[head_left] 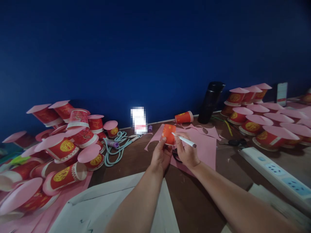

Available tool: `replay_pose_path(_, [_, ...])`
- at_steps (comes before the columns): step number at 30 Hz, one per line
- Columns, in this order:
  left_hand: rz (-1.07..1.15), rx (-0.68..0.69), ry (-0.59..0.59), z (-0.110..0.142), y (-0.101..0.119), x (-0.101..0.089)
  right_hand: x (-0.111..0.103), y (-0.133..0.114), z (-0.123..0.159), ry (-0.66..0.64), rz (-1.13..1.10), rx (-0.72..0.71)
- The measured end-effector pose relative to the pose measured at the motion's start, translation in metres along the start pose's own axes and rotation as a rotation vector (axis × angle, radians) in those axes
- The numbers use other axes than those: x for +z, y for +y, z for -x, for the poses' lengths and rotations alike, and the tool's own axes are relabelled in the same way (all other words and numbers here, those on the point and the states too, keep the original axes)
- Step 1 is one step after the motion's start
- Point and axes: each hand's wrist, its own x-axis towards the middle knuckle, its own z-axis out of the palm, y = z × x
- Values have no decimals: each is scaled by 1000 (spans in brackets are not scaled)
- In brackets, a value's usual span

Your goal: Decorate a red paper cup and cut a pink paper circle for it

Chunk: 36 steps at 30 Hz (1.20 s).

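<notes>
My left hand [162, 155] is closed around a red paper cup [168, 131] with a little gold print, above the middle of the table. In my right hand [186, 152] is a white marker pen [187, 141], pinched between thumb and fingers. Its front end meets the cup's right side, and its dark end points to the right. Under my hands lies a pink paper sheet [206, 149]. Dark loops, perhaps scissor handles, show partly behind the right wrist; my hands hide the rest. Another red paper cup [184, 117] lies on its side behind them.
Red cups with pink paper discs crowd the left [65, 145] and the right [255, 124]. A black bottle [211, 102] stands by the blue wall. Around are a coiled light-blue cable [114, 158], a lit phone [138, 119], a power strip [277, 174] and white papers [97, 200].
</notes>
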Motion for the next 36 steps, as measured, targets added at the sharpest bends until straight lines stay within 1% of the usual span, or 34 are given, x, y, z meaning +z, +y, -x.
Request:
replay_pose_path(12, [13,3,0,1,1,2,-1,-2,0,-5,31,-11])
replay_pose_path(28, [11,12,0,2,1,3,-1,-4,2,-21,14,-29])
replay_pose_path(36, [-6,12,-23,3,1,4,-1,-4,1,-26,5,-24])
